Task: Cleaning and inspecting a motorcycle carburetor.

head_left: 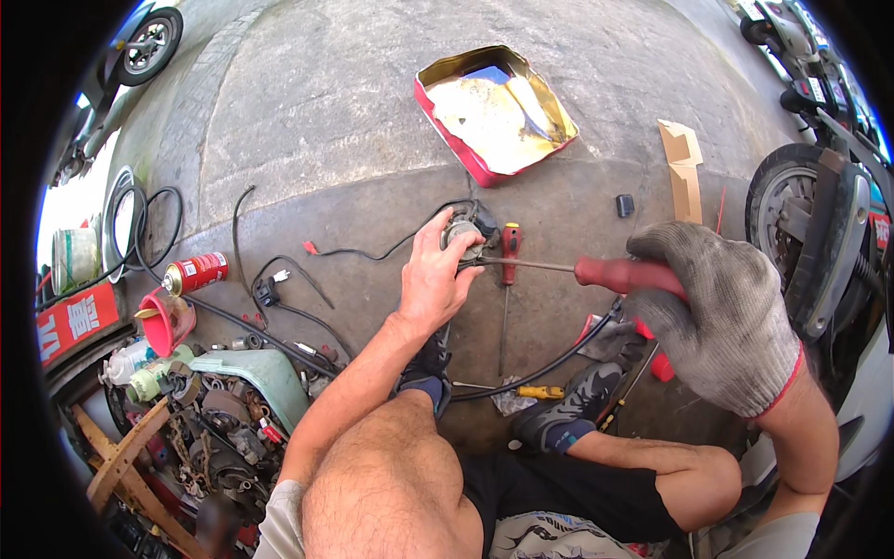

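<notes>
My bare left hand (438,270) is closed around a small round grey metal part (463,230) with a dark fitting on its far side. Its fingers cover much of the part. My right hand (717,312), in a grey knitted glove, grips the red handle of a screwdriver (624,274). The shaft points left and its tip meets the near side of the metal part, close to my left fingertips. A second screwdriver (509,256), with a red and yellow handle, lies on the ground just right of the part. A black cable (377,256) with a red connector runs left from the part.
Beyond my hands sits a red-sided metal tray (466,154) with liquid in it. A cardboard piece (684,172) and a small black block (625,205) lie to the right, near a motorcycle wheel (787,200). On the left are a red spray can (197,273), hoses and a heap of parts (219,410). A yellow-handled tool (540,392) lies by my shoe.
</notes>
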Action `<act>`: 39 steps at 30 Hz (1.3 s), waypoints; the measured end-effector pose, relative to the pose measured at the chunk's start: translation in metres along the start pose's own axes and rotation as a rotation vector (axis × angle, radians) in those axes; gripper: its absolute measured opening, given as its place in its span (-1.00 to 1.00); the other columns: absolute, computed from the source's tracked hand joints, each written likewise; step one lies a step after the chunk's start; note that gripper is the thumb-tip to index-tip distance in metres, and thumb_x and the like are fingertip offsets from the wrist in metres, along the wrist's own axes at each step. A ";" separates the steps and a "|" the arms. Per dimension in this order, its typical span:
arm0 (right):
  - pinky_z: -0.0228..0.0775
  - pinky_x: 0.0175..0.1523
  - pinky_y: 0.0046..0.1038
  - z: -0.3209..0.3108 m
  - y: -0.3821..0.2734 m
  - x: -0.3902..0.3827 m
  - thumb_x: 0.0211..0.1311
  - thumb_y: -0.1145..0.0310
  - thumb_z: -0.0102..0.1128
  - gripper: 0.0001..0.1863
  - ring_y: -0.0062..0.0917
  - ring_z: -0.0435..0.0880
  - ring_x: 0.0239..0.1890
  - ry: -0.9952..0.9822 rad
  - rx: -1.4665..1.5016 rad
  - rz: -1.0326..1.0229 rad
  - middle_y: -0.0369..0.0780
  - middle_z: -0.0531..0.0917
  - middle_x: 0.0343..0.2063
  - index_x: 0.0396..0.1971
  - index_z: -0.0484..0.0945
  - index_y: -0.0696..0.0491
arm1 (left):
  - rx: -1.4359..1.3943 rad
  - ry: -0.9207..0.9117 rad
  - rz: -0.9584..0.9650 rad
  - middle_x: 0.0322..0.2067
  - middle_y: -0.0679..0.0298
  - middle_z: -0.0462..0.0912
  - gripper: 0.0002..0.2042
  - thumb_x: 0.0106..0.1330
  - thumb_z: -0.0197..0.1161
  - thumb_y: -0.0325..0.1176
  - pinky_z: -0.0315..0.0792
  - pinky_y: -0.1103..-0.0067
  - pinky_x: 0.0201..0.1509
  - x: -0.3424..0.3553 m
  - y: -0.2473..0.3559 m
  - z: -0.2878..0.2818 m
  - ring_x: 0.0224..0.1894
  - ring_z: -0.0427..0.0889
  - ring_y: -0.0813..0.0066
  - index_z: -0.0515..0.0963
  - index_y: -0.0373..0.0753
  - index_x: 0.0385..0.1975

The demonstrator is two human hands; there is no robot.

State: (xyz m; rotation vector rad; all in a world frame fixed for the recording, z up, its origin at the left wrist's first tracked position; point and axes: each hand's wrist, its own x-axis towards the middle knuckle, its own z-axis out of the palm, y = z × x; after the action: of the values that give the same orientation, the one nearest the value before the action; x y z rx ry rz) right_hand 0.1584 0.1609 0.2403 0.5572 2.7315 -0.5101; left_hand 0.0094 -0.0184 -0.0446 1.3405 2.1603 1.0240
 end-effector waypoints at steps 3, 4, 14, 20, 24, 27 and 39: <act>0.56 -0.07 -0.18 -0.004 -0.002 0.004 -0.09 0.56 0.43 -0.54 -0.08 0.72 -0.12 0.091 0.038 -0.083 -0.06 0.65 -0.14 -0.06 0.63 0.06 | -0.003 0.012 0.003 0.31 -0.04 0.40 -0.50 -0.01 0.56 -0.49 0.44 0.21 0.31 0.000 0.000 0.001 0.33 0.42 -0.11 0.60 -0.03 -0.01; 0.56 -0.07 -0.18 -0.006 -0.004 0.005 -0.08 0.54 0.44 -0.54 -0.08 0.71 -0.11 0.020 -0.025 -0.061 -0.07 0.65 -0.14 -0.07 0.63 0.06 | -0.008 0.012 0.003 0.31 -0.04 0.39 -0.50 -0.01 0.56 -0.49 0.43 0.21 0.31 0.001 0.001 0.000 0.33 0.42 -0.11 0.60 -0.03 -0.01; 0.54 -0.08 -0.20 -0.001 0.000 0.004 -0.08 0.51 0.49 -0.51 -0.15 0.71 -0.16 0.096 -0.223 -0.208 -0.14 0.64 -0.19 -0.04 0.63 -0.01 | -0.016 0.029 -0.012 0.33 -0.03 0.38 -0.50 0.00 0.56 -0.48 0.44 0.21 0.31 0.000 0.001 0.002 0.33 0.42 -0.10 0.61 -0.03 0.00; 0.55 -0.07 -0.20 -0.002 -0.001 0.008 -0.14 0.48 0.51 -0.46 -0.15 0.72 -0.18 0.049 0.030 -0.022 -0.11 0.67 -0.17 -0.02 0.63 0.01 | -0.003 0.020 -0.019 0.33 -0.02 0.38 -0.51 0.00 0.56 -0.47 0.44 0.22 0.31 -0.002 -0.002 0.003 0.33 0.43 -0.10 0.61 -0.02 -0.01; 0.55 -0.06 -0.18 -0.004 -0.003 0.006 -0.09 0.44 0.51 -0.50 -0.13 0.73 -0.15 0.060 -0.287 -0.213 -0.09 0.70 -0.16 -0.04 0.62 0.09 | -0.016 0.029 -0.015 0.33 -0.02 0.38 -0.51 -0.01 0.56 -0.47 0.45 0.22 0.30 0.000 0.001 0.002 0.32 0.43 -0.10 0.61 -0.02 -0.02; 0.54 -0.01 -0.17 -0.001 -0.001 0.008 -0.14 0.45 0.52 -0.48 -0.14 0.73 -0.18 0.073 -0.044 0.074 -0.11 0.69 -0.19 -0.05 0.64 0.09 | -0.002 0.016 -0.004 0.33 -0.02 0.38 -0.50 -0.01 0.56 -0.47 0.45 0.22 0.30 -0.001 -0.001 0.003 0.32 0.43 -0.10 0.61 -0.02 -0.01; 0.58 -0.12 -0.21 -0.009 -0.003 0.017 -0.09 0.44 0.49 -0.56 -0.18 0.71 -0.24 -0.072 0.035 0.146 -0.13 0.66 -0.24 -0.10 0.64 0.07 | 0.010 0.009 -0.009 0.32 0.00 0.38 -0.51 0.01 0.56 -0.46 0.47 0.23 0.28 -0.001 -0.001 0.003 0.32 0.43 -0.08 0.61 -0.01 -0.01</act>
State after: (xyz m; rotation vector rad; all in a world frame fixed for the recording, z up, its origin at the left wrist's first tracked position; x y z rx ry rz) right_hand 0.1403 0.1673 0.2435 0.7257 2.5944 -0.5319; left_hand 0.0115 -0.0179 -0.0476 1.3322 2.1789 1.0187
